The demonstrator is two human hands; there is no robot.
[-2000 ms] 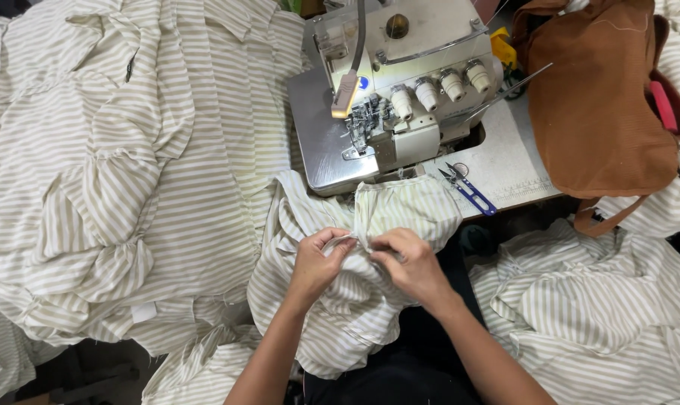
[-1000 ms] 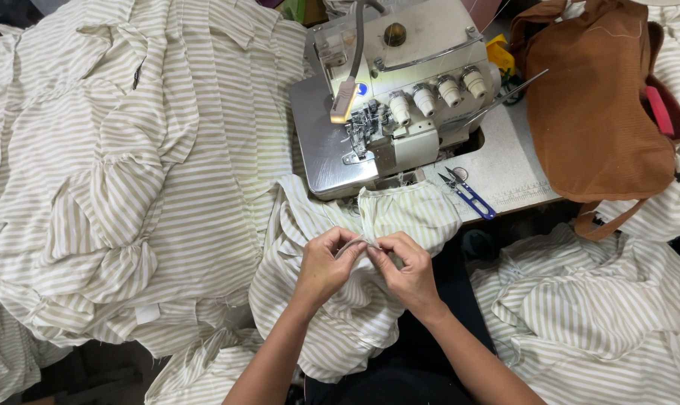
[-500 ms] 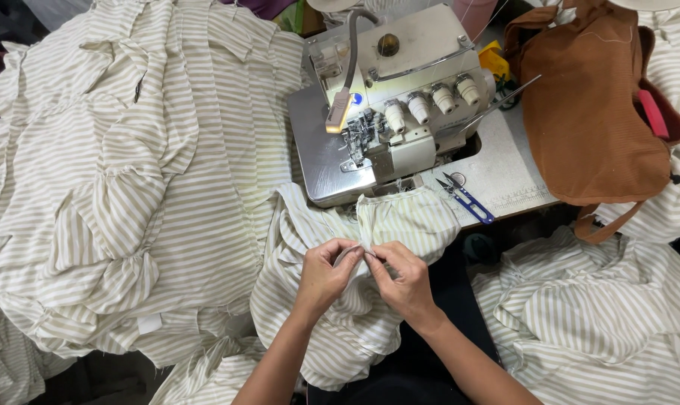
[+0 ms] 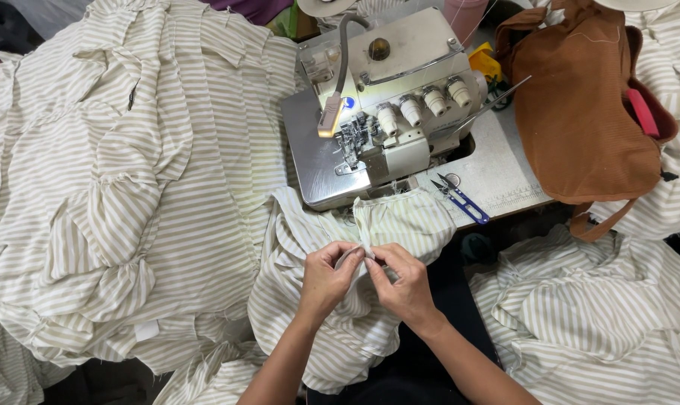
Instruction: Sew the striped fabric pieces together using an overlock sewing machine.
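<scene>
Pinching a seam edge of the striped cloth [image 4: 332,315], the left hand [image 4: 326,281] and right hand [image 4: 406,285] meet fingertip to fingertip, fingers pressed together on the fabric. It lies on the lap, trailing up to the serger [image 4: 377,112] on the desk [image 4: 505,176]. Thin, soft and limp, it looks light; best held near the edge. Beige and white stripes, ruffled.

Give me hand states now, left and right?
Left hand: closed, pinching the edge of the striped fabric piece.
Right hand: closed, pinching the same fabric edge right beside the left.
</scene>
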